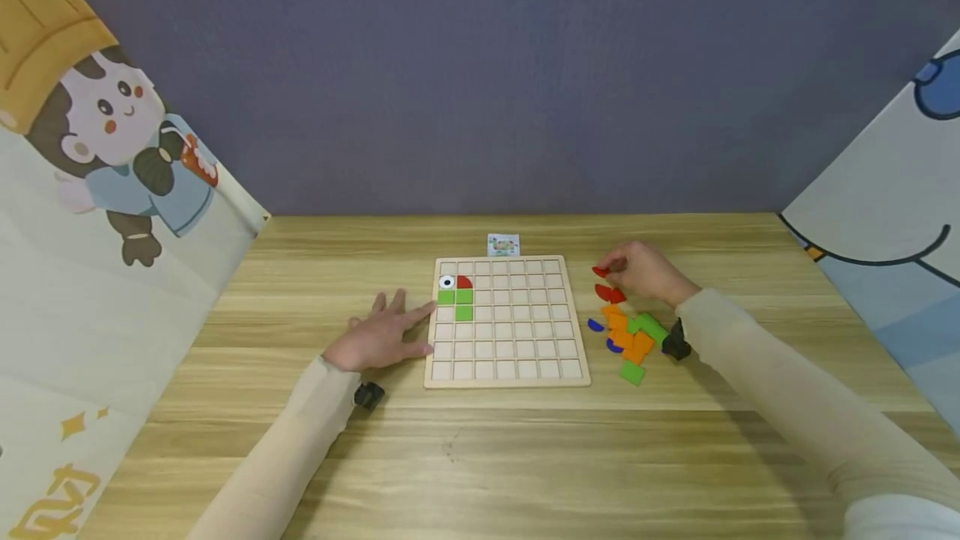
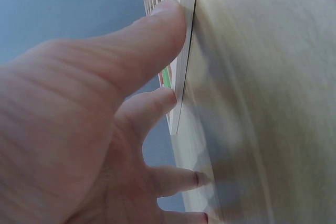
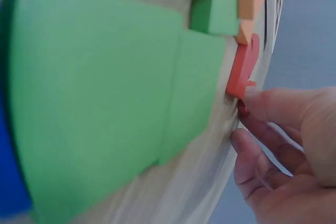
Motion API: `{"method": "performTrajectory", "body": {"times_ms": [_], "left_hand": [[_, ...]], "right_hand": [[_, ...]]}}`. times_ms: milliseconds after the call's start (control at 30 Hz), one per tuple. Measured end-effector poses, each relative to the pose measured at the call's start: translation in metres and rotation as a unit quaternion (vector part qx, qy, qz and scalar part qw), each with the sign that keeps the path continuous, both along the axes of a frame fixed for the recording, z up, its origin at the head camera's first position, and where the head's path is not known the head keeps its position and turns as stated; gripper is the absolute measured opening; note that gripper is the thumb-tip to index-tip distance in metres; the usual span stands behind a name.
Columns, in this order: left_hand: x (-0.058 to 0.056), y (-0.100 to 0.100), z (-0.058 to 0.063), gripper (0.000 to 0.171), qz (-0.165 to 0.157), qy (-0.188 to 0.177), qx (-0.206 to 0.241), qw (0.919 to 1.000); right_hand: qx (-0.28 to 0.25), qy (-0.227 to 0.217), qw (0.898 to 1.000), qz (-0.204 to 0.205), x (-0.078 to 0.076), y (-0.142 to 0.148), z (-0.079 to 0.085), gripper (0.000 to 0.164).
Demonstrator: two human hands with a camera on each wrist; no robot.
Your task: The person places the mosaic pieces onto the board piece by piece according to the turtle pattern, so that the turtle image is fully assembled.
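Observation:
A wooden grid board (image 1: 510,384) lies on the table. In its upper left cells sit an eye tile (image 1: 447,282), a red quarter-round piece (image 1: 464,282) and several green squares (image 1: 464,313). My left hand (image 1: 381,338) has its fingers spread, with thumb and forefinger at the board's left edge, also seen in the left wrist view. To the right of the board, my right hand (image 1: 643,272) pinches a small red piece (image 1: 600,271) between thumb and fingers, low over the table. Two more red pieces (image 1: 603,292) lie just below that hand.
Nearer the front right lies a loose pile of orange pieces (image 1: 637,348), green pieces (image 1: 632,372) and blue half-rounds (image 1: 596,325). A small printed card (image 1: 503,245) lies behind the board. A dark partition (image 1: 510,90) rises at the table's back edge.

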State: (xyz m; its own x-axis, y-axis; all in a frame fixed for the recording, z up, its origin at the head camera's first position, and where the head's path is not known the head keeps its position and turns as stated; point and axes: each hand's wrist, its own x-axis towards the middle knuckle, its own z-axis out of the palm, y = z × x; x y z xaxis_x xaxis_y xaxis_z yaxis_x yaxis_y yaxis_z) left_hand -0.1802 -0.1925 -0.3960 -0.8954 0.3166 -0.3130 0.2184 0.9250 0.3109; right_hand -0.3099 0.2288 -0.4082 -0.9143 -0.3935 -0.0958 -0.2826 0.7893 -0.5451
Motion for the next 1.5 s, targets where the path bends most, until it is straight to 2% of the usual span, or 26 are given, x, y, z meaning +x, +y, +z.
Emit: {"method": "performTrajectory", "body": {"times_ms": [200, 367, 533, 767, 867, 1000, 1100, 1333, 1500], "left_hand": [[-0.001, 0.000, 0.000, 0.073, 0.001, -0.002, 0.001, 1.0000], [-0.001, 0.000, 0.000, 0.074, 0.000, -0.004, 0.003, 1.0000], [-0.001, 0.000, 0.000, 0.073, 0.001, -0.004, 0.003, 1.0000], [0.000, 0.000, 0.000, 0.073, 0.002, -0.003, 0.003, 1.0000], [0.000, 0.000, 0.000, 0.073, 0.002, -0.004, 0.004, 1.0000], [0.000, 0.001, 0.001, 0.073, 0.002, -0.006, 0.003, 1.0000], [0.001, 0.000, 0.001, 0.074, -0.001, -0.006, -0.001, 1.0000], [0.003, -0.003, 0.001, 0.074, -0.003, -0.005, 0.000, 1.0000], [0.004, -0.005, -0.001, 0.074, -0.007, -0.001, 0.001, 1.0000]], "right_hand": [[-0.022, -0.006, 1.000, -0.013, 0.000, -0.004, -0.001, 0.022], [-0.039, 0.020, 0.999, -0.007, 0.004, -0.013, 0.003, 0.023], [-0.046, 0.059, 0.997, 0.033, 0.011, -0.032, 0.010, 0.022], [-0.061, 0.061, 0.993, 0.085, 0.025, -0.074, 0.016, 0.018], [-0.073, 0.056, 0.988, 0.127, 0.027, -0.093, 0.013, 0.018], [-0.081, 0.026, 0.979, 0.185, 0.030, -0.119, 0.013, 0.016], [-0.075, 0.010, 0.974, 0.214, 0.032, -0.137, 0.012, 0.015], [-0.055, -0.017, 0.977, 0.207, 0.034, -0.165, 0.012, 0.013], [-0.043, -0.007, 0.981, 0.189, 0.037, -0.173, 0.010, 0.010]]}}
